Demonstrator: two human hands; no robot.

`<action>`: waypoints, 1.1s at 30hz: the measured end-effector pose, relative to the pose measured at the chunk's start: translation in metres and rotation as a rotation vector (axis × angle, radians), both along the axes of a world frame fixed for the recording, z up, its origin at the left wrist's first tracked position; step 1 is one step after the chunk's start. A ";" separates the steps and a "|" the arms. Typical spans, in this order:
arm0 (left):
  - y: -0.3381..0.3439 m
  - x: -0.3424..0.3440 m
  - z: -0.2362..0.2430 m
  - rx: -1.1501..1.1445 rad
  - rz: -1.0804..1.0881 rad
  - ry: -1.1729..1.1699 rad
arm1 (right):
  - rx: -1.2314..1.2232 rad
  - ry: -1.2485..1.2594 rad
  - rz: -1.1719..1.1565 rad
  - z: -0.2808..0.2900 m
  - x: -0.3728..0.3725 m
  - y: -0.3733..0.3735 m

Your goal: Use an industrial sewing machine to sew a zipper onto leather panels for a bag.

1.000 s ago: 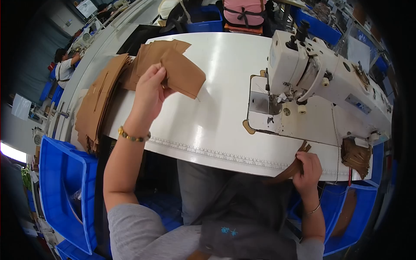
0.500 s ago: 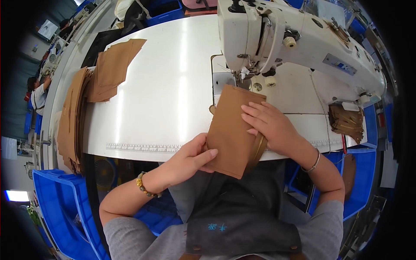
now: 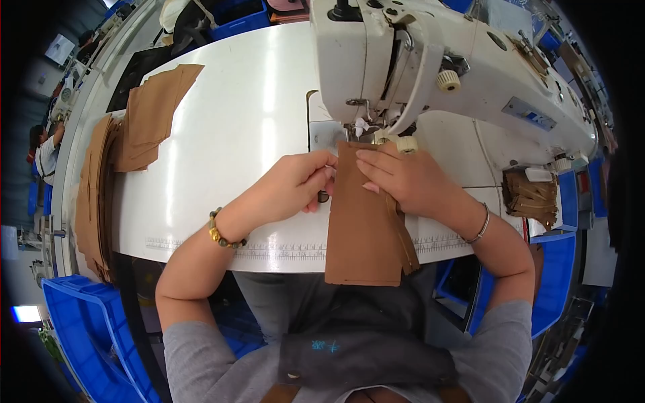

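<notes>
A brown rectangular fabric or leather panel [image 3: 366,235] lies with its far end at the needle area of a white sewing machine [image 3: 376,60]. Its near end reaches past the table's front edge. Along its right side hangs a narrow brown strip [image 3: 401,235] that looks like a zipper. My right hand [image 3: 410,178] rests on the panel's far right part, fingers stretched out flat. At the panel's left edge, close to the presser foot, my left hand [image 3: 302,185] is closed with fingertips pressed together; whatever they pinch is too small to make out.
Brown panels lie in a fanned pile [image 3: 151,114] on the white table [image 3: 235,134], beside a thick stack [image 3: 94,195] at its left edge. A bundle of brown strips [image 3: 531,198] sits at right. Blue bins [image 3: 94,329] stand below. Another person [image 3: 48,151] sits far left.
The panel has moved up to the needle area and turned straighter. My left hand has let go of its near left side and moved forward. My right hand stays on the panel.
</notes>
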State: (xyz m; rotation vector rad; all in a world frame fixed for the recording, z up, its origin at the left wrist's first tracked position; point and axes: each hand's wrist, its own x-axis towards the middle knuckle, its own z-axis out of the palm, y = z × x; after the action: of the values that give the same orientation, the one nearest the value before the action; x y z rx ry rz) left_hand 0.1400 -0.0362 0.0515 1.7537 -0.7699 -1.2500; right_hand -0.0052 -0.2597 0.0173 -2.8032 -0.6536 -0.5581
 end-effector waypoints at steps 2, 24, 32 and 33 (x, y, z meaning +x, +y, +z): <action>0.005 -0.004 -0.007 -0.249 -0.226 -0.729 | -0.018 -0.008 0.004 -0.001 -0.002 0.000; -0.002 -0.036 -0.029 -0.196 -0.134 -1.295 | -0.192 -0.078 -0.080 -0.003 0.005 -0.005; -0.003 -0.034 -0.030 -0.229 -0.163 -1.407 | -0.109 -0.133 -0.060 -0.002 0.006 -0.005; -0.004 -0.033 -0.030 -0.226 -0.159 -1.409 | -0.125 -0.097 -0.080 -0.002 0.005 -0.004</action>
State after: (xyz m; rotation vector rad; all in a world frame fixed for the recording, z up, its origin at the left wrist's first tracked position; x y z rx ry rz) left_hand 0.1073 -0.0398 0.0210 2.2449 -1.7245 0.2222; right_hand 0.0000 -0.2637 0.0148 -2.9455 -0.6179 -0.6949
